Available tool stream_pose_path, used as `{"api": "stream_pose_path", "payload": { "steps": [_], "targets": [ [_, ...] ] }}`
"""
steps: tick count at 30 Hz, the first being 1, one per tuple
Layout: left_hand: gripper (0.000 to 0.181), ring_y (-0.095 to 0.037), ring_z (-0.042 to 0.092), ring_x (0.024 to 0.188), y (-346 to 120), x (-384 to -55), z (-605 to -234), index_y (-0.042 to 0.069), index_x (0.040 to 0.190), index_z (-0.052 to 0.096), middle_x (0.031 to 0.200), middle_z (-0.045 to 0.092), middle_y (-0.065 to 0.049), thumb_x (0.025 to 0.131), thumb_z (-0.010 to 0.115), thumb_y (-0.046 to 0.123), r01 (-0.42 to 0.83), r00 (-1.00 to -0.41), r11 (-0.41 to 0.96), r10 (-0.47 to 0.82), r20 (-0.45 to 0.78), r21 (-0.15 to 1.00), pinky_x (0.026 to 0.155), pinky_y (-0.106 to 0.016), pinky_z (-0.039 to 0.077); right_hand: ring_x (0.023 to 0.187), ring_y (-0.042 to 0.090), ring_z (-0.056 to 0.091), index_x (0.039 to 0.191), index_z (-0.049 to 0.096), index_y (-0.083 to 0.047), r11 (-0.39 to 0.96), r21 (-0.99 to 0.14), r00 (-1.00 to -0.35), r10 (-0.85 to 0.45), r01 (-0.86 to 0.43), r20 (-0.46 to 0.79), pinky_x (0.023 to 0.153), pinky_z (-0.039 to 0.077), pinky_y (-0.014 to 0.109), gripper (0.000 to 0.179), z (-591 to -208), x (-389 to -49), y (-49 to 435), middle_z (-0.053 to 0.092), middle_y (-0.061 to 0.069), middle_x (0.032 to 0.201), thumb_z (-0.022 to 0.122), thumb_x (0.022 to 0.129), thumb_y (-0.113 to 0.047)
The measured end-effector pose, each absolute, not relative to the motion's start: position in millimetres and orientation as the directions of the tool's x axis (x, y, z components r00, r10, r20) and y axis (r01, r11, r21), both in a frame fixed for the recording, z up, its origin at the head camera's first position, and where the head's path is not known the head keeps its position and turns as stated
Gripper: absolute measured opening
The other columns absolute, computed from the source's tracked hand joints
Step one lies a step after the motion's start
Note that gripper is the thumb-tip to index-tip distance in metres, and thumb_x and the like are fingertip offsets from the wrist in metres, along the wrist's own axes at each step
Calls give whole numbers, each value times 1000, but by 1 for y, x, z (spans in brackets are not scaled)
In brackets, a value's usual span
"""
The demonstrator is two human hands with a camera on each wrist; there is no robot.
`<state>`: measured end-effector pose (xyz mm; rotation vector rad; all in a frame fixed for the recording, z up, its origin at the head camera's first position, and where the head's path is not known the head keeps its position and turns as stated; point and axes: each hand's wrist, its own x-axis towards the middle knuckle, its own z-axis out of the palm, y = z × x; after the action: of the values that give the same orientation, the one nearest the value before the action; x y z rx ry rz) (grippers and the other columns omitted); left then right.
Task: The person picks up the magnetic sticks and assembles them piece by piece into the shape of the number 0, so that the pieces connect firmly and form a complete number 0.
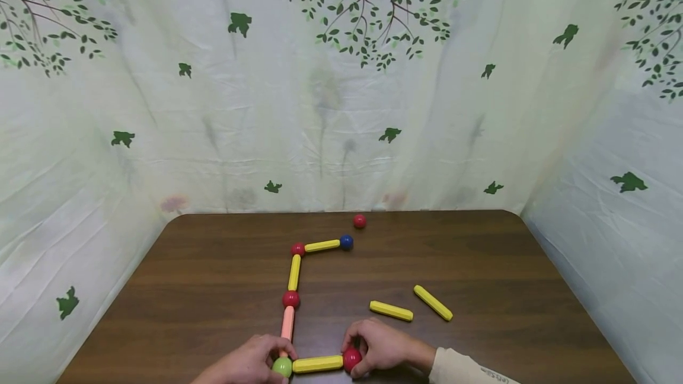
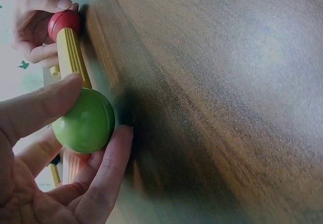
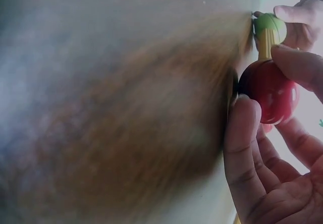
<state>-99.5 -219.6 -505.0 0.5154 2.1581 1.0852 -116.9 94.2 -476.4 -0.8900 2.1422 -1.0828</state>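
At the table's near edge my left hand (image 1: 255, 360) grips a green ball (image 2: 85, 122) between thumb and fingers. My right hand (image 1: 385, 344) holds a red ball (image 3: 270, 90) the same way. Between the two balls lies a yellow ridged stick (image 1: 318, 364), touching both. From the green ball a pink stick (image 1: 287, 323) runs away from me to a second red ball (image 1: 290, 299). Beyond that a yellow stick (image 1: 294, 272) reaches a third red ball (image 1: 297, 249), and another yellow stick (image 1: 322, 245) leads right to a blue ball (image 1: 346, 242).
Two loose yellow sticks, a left one (image 1: 391, 310) and a right one (image 1: 433, 303), lie beyond my right hand. A loose red ball (image 1: 360, 221) sits near the far edge of the brown wooden table (image 1: 213, 277). A pale leaf-patterned cloth (image 1: 331, 105) hangs behind and at both sides.
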Motion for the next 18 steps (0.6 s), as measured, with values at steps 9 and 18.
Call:
{"api": "stream_pose_path", "payload": {
  "steps": [9,18],
  "targets": [
    [22,-15,49,72,-199,-81,-459,13,98,68,82,56,0,79,77,6,34,-755,595,542,-370,803,60,-22,39,70,-1,51,93,66,-16,442,-829,-607,-778,-344,-163,61,48,17,25,-477,-116,95,55,-16,82,82,74,-12],
    [27,-10,46,78,-199,-82,-448,20,106,71,84,54,10,80,78,23,198,-745,711,557,-368,675,68,-27,37,68,-2,51,96,66,-16,442,-821,-623,-770,-363,-139,61,48,17,28,-479,-115,96,54,-16,83,83,74,-13]
  ]
}}
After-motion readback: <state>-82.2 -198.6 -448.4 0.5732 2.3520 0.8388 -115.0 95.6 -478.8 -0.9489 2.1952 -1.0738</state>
